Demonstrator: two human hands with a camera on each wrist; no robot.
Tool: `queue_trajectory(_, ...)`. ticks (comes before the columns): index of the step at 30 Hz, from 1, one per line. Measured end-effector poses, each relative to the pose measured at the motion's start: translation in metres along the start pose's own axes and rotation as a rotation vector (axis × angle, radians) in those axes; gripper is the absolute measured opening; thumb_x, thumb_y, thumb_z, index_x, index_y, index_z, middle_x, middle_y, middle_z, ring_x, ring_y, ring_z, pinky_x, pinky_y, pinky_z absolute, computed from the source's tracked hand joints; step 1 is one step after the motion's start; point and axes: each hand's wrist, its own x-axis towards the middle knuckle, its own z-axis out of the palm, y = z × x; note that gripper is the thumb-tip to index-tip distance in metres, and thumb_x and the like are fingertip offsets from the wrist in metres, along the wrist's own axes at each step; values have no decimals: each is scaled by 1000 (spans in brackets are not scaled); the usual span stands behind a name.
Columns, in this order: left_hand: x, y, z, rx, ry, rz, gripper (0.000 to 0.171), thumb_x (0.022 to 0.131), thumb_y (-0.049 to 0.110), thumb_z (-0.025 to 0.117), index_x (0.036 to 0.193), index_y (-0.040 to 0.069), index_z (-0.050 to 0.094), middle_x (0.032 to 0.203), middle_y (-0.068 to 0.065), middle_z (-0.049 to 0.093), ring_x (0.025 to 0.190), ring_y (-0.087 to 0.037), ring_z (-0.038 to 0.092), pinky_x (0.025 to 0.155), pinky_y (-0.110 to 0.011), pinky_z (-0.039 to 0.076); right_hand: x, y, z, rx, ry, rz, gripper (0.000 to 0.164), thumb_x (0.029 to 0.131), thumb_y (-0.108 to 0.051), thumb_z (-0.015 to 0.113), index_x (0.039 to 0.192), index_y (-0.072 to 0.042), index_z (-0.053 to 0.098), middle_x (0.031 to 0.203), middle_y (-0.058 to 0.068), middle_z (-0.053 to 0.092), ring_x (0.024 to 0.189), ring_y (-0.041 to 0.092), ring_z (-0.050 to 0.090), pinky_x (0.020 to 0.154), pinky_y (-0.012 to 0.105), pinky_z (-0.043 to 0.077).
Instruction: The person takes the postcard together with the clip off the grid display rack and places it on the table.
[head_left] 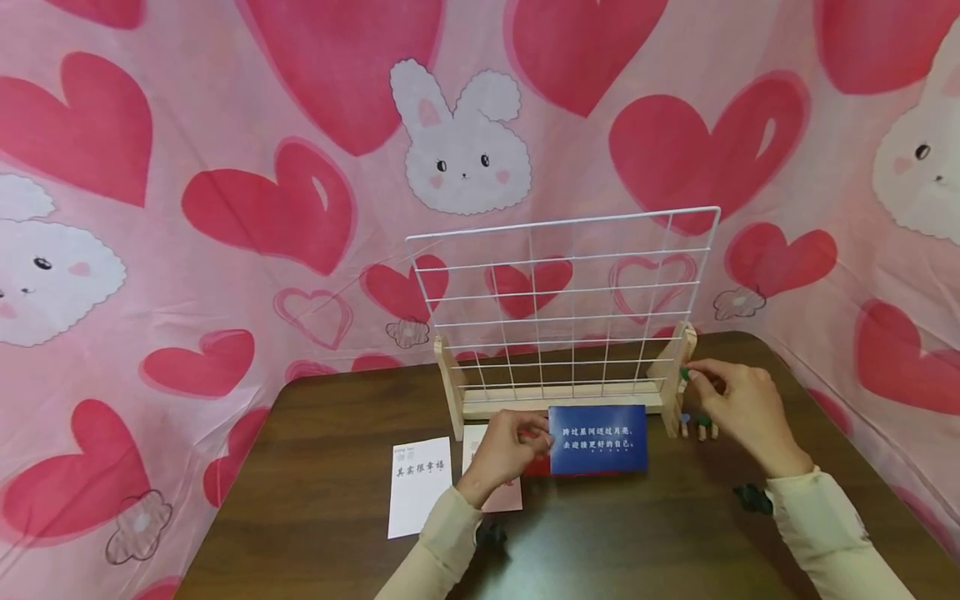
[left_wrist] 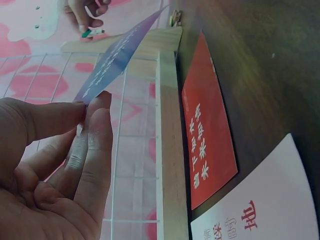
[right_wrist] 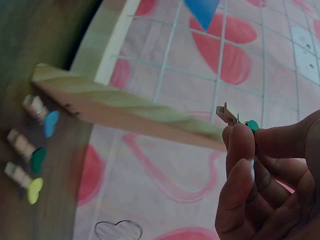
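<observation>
My left hand (head_left: 504,454) pinches the left edge of a blue card (head_left: 597,439) with white writing, between thumb and fingertips. The card is raised in front of a white wire grid (head_left: 562,223) set in a wooden stand (head_left: 450,387). Beside the stand's right post, my right hand (head_left: 738,408) holds up a small wooden clothespin (right_wrist: 229,115) with a green decoration (right_wrist: 252,125), gripped between thumb and forefinger. Below the blue card, a red card (left_wrist: 210,130) with white writing lies on the table, partly covered in the head view.
Several more clothespins (right_wrist: 21,143) with blue, green and yellow hearts lie right of the stand. A white card (head_left: 420,492) and another pale card (head_left: 504,498) lie at left on the brown table (head_left: 315,467). Pink heart-patterned cloth (head_left: 225,100) hangs behind.
</observation>
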Motion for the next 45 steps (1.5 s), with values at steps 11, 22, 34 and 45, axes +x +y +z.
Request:
queue_trajectory(11, -7, 1, 6, -45, -58, -92, 14, 92, 1, 73, 105, -4, 77, 91, -15, 78, 73, -22, 79, 67, -32, 65, -6, 26, -2, 6, -87, 37, 11, 92, -2, 70, 96, 4, 78, 70, 6, 75, 55, -6, 51, 56, 28, 42)
queue_trajectory(22, -23, -1, 12, -103, -67, -155, 14, 89, -4, 73, 102, -5, 75, 86, -17, 79, 72, -37, 78, 65, -38, 65, -18, 59, -2, 15, -260, 178, 19, 98, -7, 63, 103, 6, 76, 73, 3, 74, 55, -1, 60, 58, 23, 45)
queue_trajectory(34, -33, -8, 16, 110, -54, -143, 42, 80, -1, 78, 118, 9, 63, 70, 0, 76, 56, -5, 65, 58, -22, 50, -21, 79, -3, -29, -326, 243, 19, 92, -7, 64, 101, 5, 77, 66, -4, 72, 56, 0, 59, 63, 30, 44)
queue_trajectory(45, -41, -9, 29, 104, -150, -167, 25, 80, -3, 79, 88, 10, 60, 58, 0, 71, 49, -9, 68, 50, -22, 45, -20, 94, -6, -46, -501, 323, 24, 97, -13, 59, 97, 4, 75, 68, -3, 72, 62, 11, 64, 65, 33, 44)
